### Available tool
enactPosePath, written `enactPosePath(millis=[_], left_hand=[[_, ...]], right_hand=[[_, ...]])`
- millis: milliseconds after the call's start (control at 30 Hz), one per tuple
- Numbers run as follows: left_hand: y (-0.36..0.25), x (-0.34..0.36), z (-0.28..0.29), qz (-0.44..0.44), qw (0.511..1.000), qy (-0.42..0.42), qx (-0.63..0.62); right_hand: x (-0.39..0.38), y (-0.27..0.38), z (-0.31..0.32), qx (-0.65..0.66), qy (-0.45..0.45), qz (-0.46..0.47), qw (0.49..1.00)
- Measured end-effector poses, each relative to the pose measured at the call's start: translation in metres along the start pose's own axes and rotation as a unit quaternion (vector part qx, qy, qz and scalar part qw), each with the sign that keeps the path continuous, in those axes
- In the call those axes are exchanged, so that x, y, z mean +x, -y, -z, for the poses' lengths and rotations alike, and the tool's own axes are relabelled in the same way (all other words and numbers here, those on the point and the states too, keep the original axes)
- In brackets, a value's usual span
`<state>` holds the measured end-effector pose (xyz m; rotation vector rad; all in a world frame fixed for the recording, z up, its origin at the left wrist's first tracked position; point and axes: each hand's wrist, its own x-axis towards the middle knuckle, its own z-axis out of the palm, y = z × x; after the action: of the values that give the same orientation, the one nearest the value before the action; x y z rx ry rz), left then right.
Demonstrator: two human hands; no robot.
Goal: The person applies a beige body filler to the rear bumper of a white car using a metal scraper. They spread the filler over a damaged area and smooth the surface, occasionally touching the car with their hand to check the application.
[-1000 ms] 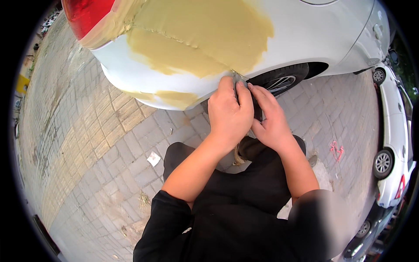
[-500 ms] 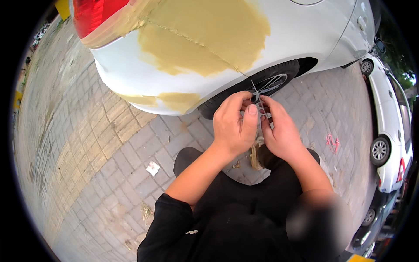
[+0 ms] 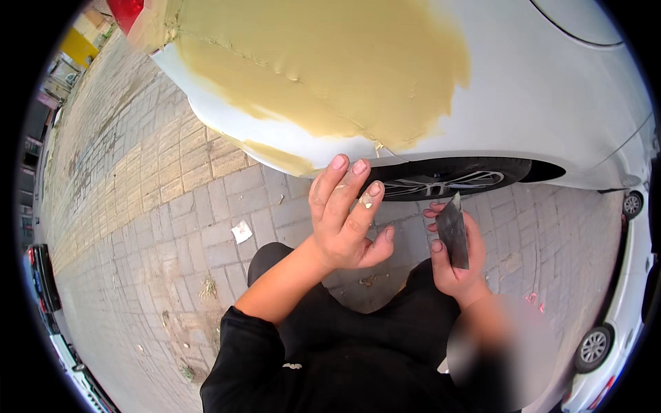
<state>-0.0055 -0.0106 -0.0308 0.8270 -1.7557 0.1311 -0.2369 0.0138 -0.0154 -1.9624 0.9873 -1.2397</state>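
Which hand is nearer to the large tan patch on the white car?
Left. The left hand is just below the patch, fingers spread and pointing up toward its lower edge. The right hand is lower and farther right, holding a dark flat blade.

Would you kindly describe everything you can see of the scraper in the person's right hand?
The scraper is a thin, flat, dark grey plate with fairly straight sides, narrowing to a pointed upper corner that carries a pale smear. It could be metal or plastic; I cannot tell which. The right hand holds it, tip upward in the picture, just below the wheel. The left hand is apart from it.
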Motion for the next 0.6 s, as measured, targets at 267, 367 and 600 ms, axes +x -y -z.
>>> enactPosePath(millis=[267,367,600], left_hand=[[-0.063,-0.022,0.023,0.131,0.980,0.130,-0.070],[-0.090,0.018,0.008,0.276,0.951,0.018,-0.139],[-0.114,0.020,-0.038,0.470,0.815,-0.221,-0.256]], right_hand=[[0.057,-0.028,0.020,0.060,0.178,0.215,0.958],[0.062,-0.024,0.005,0.023,0.129,0.248,0.960],[0.060,-0.008,0.004,-0.084,0.203,0.256,0.941]])
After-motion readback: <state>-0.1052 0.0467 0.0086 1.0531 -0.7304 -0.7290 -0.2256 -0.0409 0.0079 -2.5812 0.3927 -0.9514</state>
